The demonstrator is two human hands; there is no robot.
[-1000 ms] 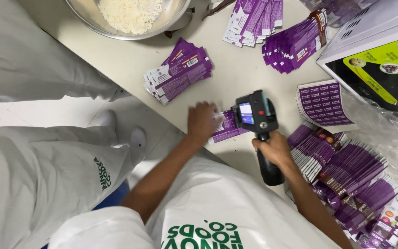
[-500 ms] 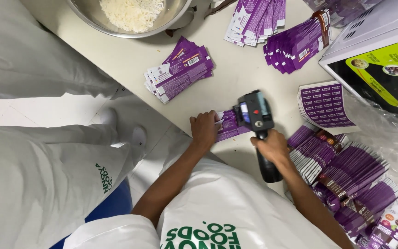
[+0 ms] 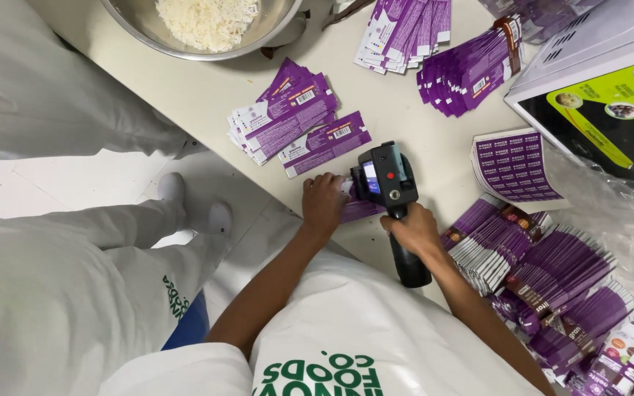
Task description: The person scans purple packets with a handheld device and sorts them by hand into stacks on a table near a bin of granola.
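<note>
At the near edge of the pale worktable (image 3: 207,95), the right hand (image 3: 414,229) is closed in a full fist around the grip of a black handheld printer (image 3: 387,180); the handle runs down past the wrist and the small lit screen with a red button faces up. The printer head sits over a flat purple pouch (image 3: 357,210), which lies on the table edge between the two hands. The left hand (image 3: 323,205) is palm-down on the left end of that pouch, fingers bent and pressing it flat; it pins the pouch and does not wrap around it. Whether the printer nose is touching the pouch or sits just above it cannot be told from this angle. Judgement: the step in hand is marking one pouch, with the left hand as clamp and the right as tool carrier. The next move, as I read it, calls for a level pass of the printer along the pouch with the left hand firm, so the film does not creep or wrinkle. A fanned pile of purple pouches (image 3: 288,117) lies just beyond on the table, well clear of the hands; a dense row of packed pouches (image 3: 544,271) lies to the right, beside the right forearm. A steel bowl (image 3: 141,26) of shredded white food sits at the far edge. A second person in white clothing (image 3: 53,88) stands at left, hands out of view.
</note>
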